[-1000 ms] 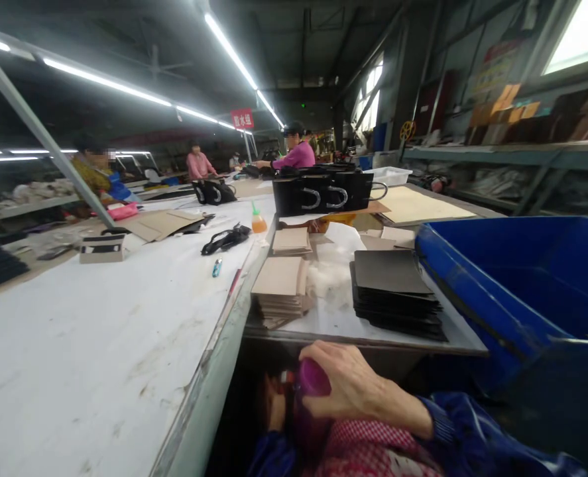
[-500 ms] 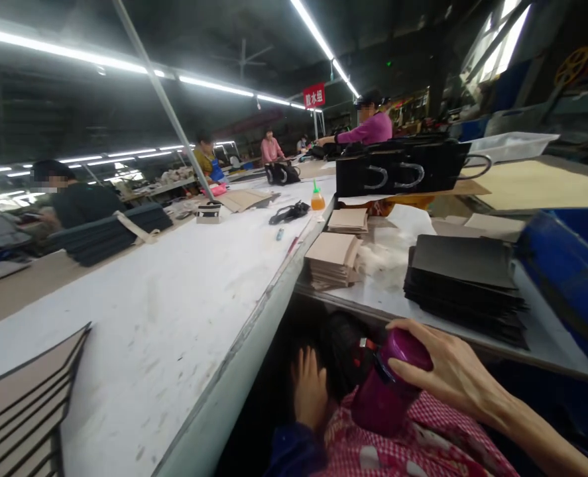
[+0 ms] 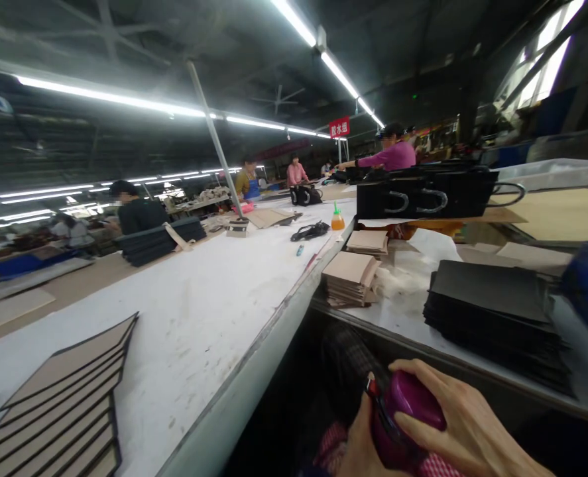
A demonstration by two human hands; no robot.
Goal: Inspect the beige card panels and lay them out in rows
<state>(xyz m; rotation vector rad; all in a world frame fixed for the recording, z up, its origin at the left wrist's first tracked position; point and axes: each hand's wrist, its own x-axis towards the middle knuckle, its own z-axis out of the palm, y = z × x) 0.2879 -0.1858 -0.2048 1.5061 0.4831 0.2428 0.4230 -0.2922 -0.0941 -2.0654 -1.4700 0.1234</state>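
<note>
Low over my lap is a glossy purple bottle (image 3: 415, 401) with a rounded lid, a dark band and a small red part at its side. My right hand (image 3: 465, 414) wraps over the lid, thumb on the near side and fingers on the far side. Against the bottle's left side presses my left hand (image 3: 359, 440), its thumb tip by the red part; its other fingers are hidden. The bottle's lower end runs out of view between my hands, above a red checked apron (image 3: 435, 466).
A long white table (image 3: 189, 331) lies at left, with dark-edged tan panels (image 3: 69, 391) fanned on it. On the right side table are tan board pieces (image 3: 351, 275), black sheets (image 3: 492, 298) and black bags (image 3: 423, 192). An orange glue bottle (image 3: 337, 218) stands farther off. Co-workers are at distant tables.
My left hand has come up from beside my lap and taken hold of the bottle's side. The bottle sits slightly lower in view, my right hand still on its lid. The camera has turned left.
</note>
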